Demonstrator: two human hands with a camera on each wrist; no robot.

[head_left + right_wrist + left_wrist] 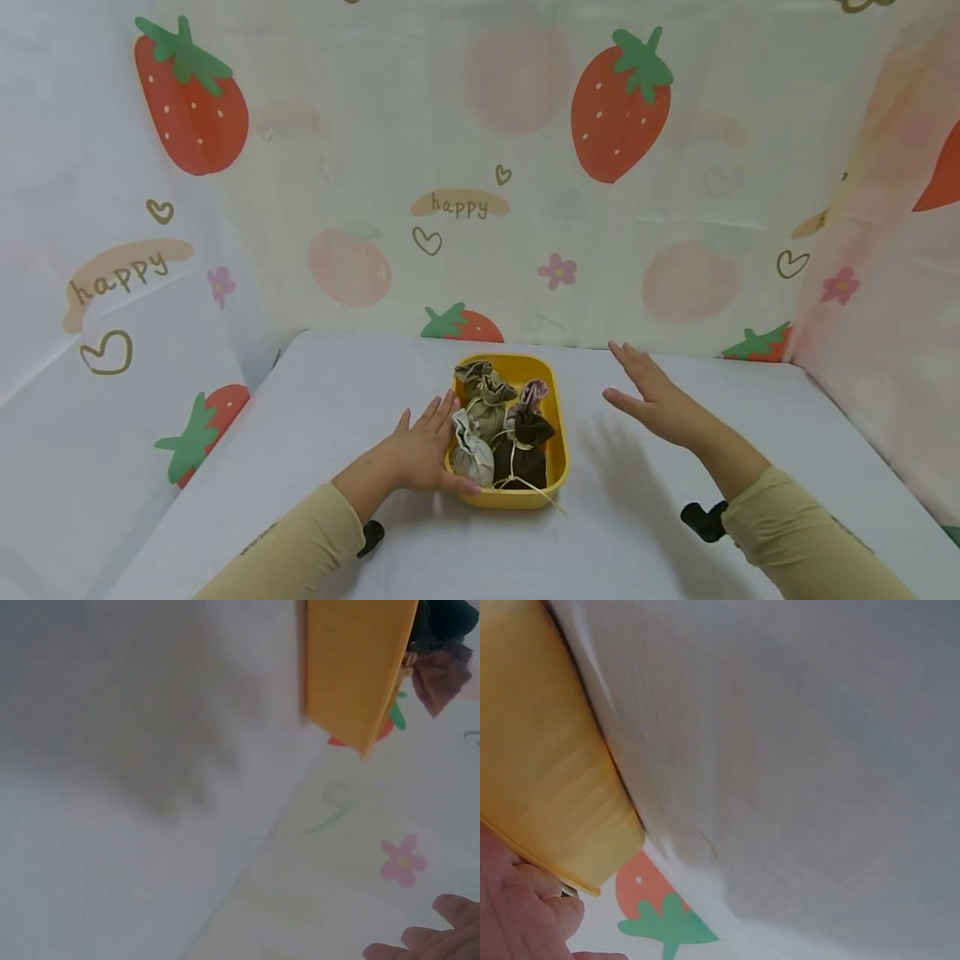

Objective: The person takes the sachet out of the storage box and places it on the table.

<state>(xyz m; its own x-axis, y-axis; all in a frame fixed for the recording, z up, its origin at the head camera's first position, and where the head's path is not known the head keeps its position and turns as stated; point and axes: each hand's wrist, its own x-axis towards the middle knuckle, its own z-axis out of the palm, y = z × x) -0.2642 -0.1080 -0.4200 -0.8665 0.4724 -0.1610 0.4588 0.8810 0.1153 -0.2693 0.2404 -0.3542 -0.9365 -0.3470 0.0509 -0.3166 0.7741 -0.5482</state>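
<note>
The left hand, fingers outstretched, rests its uncurled grip against the left rim of the yellow, round-cornered plastic bin; light pressure should steady it. The bin, on the white-covered desk, holds small drawstring cloth pouches; avoid snagging the thin pale cord over its near rim. The right hand, spread, empty and apart, should mirror that contact.

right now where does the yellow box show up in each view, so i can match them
Head: yellow box, lower middle.
Left wrist: yellow box, upper left, cut off.
Right wrist: yellow box, top, right of centre, cut off.
Shared landmark: strawberry print, just behind the yellow box in the head view, beside it in both wrist views.
</note>
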